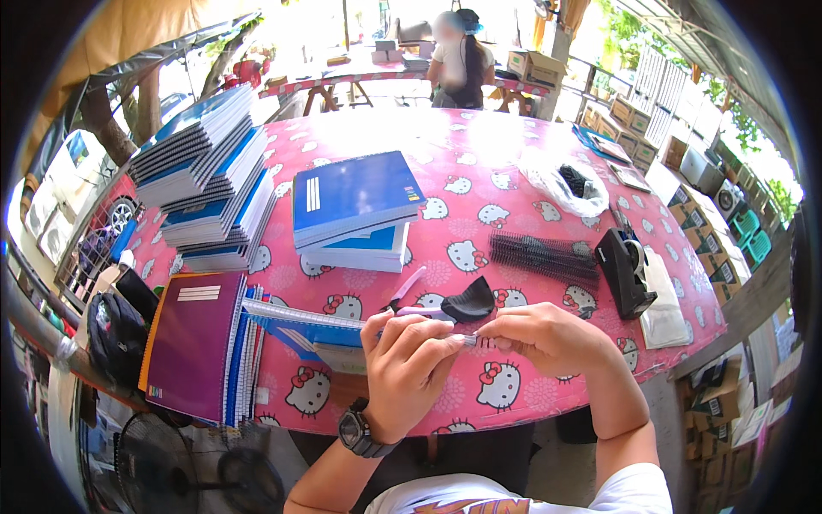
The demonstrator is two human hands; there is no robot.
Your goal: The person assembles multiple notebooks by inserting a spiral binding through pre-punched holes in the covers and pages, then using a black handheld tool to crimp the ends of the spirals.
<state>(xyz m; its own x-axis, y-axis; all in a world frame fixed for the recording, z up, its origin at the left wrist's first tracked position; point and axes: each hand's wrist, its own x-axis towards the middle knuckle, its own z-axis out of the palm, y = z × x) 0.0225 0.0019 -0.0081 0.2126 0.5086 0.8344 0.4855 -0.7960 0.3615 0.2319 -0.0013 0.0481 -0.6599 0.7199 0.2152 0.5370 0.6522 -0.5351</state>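
A pink table covering printed with white cartoon cats (548,403) is spreading across a broad table, bright daylight glaring off its far end. At its near edge, a blue-covered spiral notebook (295,324) is standing on edge, its spine facing up. The left hand (408,367) is closing its fingers around the end of that spine, while the right hand (548,338) is pinching a short dark wire coil (486,343) there, thumb and finger pressed together. A tall, staggered stack of blue-and-white notebooks (210,197) is rising at the left, a lower pile of blue notebooks (360,201) is sitting near the middle, and a purple-covered notebook (193,343) is lying at the near left. Toward the right, a bundle of black wire coils (544,259) is resting beside a black tape dispenser (623,274); a clear plastic bag (578,204) is lying beyond them. Past the table, a person (462,68) is occupying a second pink-covered table, brown cardboard boxes (629,116) are standing along the right side, and green plastic chairs (758,247) are standing near them.
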